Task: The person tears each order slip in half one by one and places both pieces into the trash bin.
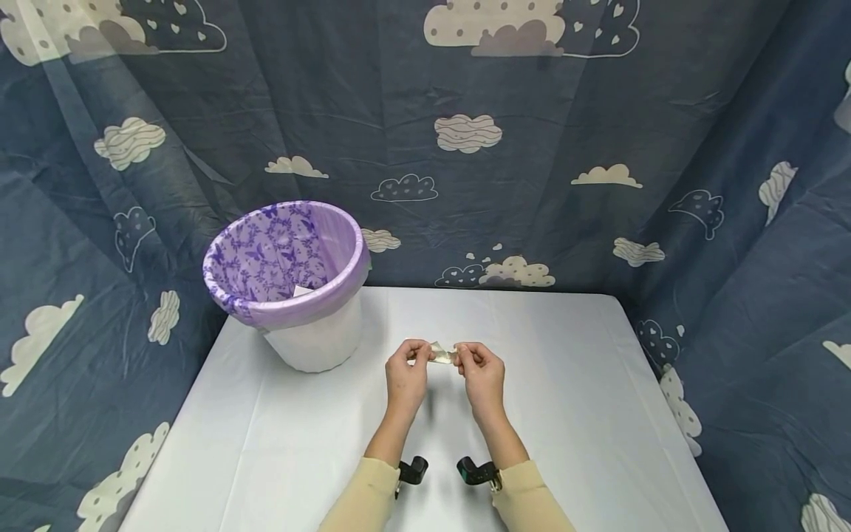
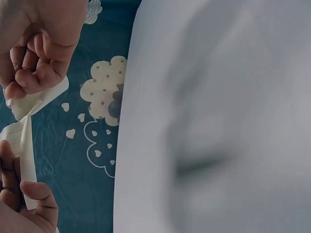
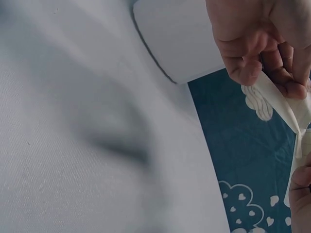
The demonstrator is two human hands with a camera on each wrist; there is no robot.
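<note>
A small cream piece of paper (image 1: pixel 441 354) stretches between my two hands above the table. My left hand (image 1: pixel 407 375) pinches its left end between thumb and fingers, and my right hand (image 1: pixel 484 375) pinches the right end. In the left wrist view, the paper (image 2: pixel 28 150) shows faint ruled lines and narrows to a creased, twisted-looking middle. Whether it is torn there I cannot tell. From the right wrist, folded edges of the paper (image 3: pixel 278 101) come out from the fingers; part of it is hidden by the hands.
A white bin (image 1: pixel 315 340) with a purple patterned liner (image 1: pixel 279 251) stands at the table's back left, something white inside it. The white-covered table (image 1: pixel 565 414) ends at a dark blue cloud-print curtain (image 1: pixel 532 207). Black wrist cameras (image 1: pixel 414 471) sit on both wrists.
</note>
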